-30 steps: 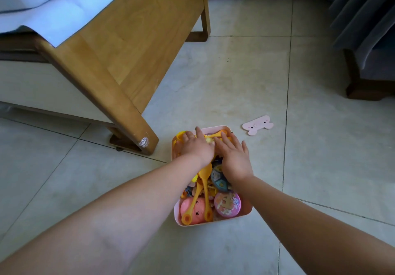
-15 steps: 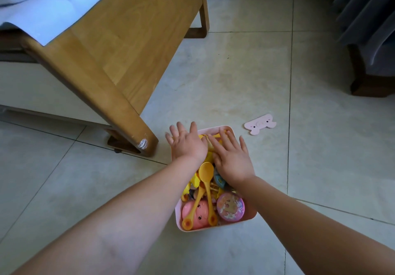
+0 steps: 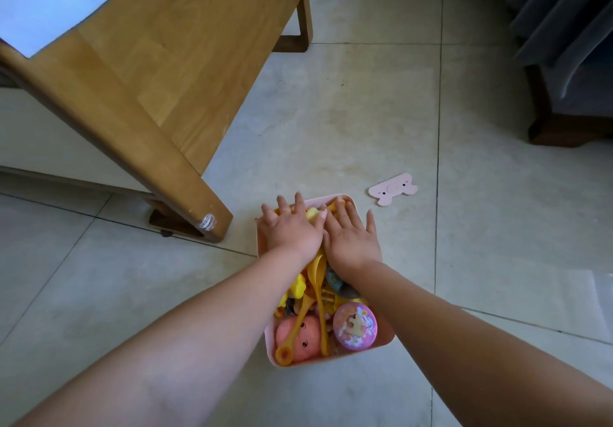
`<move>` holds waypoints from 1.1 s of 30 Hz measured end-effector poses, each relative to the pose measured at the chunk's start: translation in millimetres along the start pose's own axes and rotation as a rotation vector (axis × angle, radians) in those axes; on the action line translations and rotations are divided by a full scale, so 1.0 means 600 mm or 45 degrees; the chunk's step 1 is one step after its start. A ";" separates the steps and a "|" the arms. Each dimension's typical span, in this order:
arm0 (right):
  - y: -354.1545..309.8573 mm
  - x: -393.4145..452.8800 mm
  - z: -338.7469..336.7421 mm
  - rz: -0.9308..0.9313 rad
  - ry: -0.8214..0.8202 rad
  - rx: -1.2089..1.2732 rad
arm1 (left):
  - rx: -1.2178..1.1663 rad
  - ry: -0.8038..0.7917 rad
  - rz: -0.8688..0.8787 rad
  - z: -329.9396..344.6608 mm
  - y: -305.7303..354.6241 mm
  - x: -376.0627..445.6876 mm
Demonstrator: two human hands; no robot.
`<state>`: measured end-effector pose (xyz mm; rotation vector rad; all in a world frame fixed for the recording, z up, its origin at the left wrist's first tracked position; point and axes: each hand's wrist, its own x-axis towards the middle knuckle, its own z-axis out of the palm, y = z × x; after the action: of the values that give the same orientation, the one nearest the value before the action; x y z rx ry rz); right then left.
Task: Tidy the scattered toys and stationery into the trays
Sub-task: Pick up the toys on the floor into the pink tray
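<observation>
A pink tray (image 3: pixel 384 338) sits on the tiled floor, packed with toys: yellow spoons (image 3: pixel 315 280), a pink round-faced toy (image 3: pixel 303 335) and a purple patterned disc (image 3: pixel 355 327). My left hand (image 3: pixel 288 231) lies flat, fingers spread, on the toys at the tray's far left. Beside it my right hand (image 3: pixel 351 237) presses flat on the far right toys. Neither hand grips anything. A pink animal-shaped flat piece (image 3: pixel 393 189) lies on the floor beyond the tray's right corner.
A wooden bed frame (image 3: pixel 159 95) with a white sheet slants down at left, its foot (image 3: pixel 209 224) just left of the tray. A dark sofa (image 3: pixel 570 62) with a wooden leg stands at the upper right.
Both hands have flattened and spread over the far end of the tray. The left hand shifted slightly left toward the tray's edge. The toys under them sit lower.
</observation>
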<state>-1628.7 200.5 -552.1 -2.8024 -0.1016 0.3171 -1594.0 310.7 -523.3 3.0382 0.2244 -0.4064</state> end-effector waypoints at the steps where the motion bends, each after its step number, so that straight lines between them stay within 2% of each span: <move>1: 0.000 0.003 0.000 -0.005 0.010 0.003 | 0.001 -0.009 -0.004 -0.004 0.001 0.004; 4: 0.011 -0.002 -0.001 -0.043 0.152 0.147 | -0.015 -0.055 -0.067 -0.008 0.008 0.004; 7: 0.028 0.000 -0.012 0.049 0.524 0.553 | -0.017 0.005 -0.099 -0.008 0.015 0.003; 9: 0.050 0.020 -0.017 0.143 0.686 0.630 | -0.030 0.081 -0.107 -0.009 0.014 0.007; 11: 0.080 0.050 -0.022 0.251 0.632 0.541 | -0.050 0.154 -0.088 -0.009 0.007 0.008; 14: 0.127 0.094 -0.035 0.356 0.256 0.181 | -0.121 0.222 -0.064 -0.012 -0.008 0.009; 16: 0.157 0.121 -0.040 0.327 0.102 -0.069 | -0.171 0.229 -0.054 -0.014 -0.022 0.005; 19: 0.190 0.141 -0.045 0.342 -0.016 -0.255 | -0.214 0.229 -0.041 -0.014 -0.036 -0.001; 22: 0.198 0.130 -0.055 0.436 0.025 -0.259 | -0.216 0.223 -0.021 -0.021 -0.037 -0.003; 24: 0.192 0.115 -0.060 0.506 -0.004 -0.227 | -0.191 0.220 -0.006 -0.029 -0.034 0.000; 26: 0.184 0.095 -0.057 0.604 -0.126 -0.165 | -0.177 0.197 0.002 -0.039 -0.025 0.002; 28: 0.178 0.079 -0.044 0.677 -0.162 0.069 | -0.160 0.159 0.010 -0.045 -0.016 0.005; 30: 0.169 0.065 -0.041 0.706 -0.032 0.455 | -0.108 0.119 0.023 -0.046 -0.011 0.006; 33: 0.149 0.048 -0.064 0.749 0.369 0.820 | -0.057 0.070 0.039 -0.044 -0.010 0.006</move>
<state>-1588.6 106.9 -551.1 -2.1421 0.7597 0.0465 -1584.8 319.2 -499.2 3.0075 0.1875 -0.3116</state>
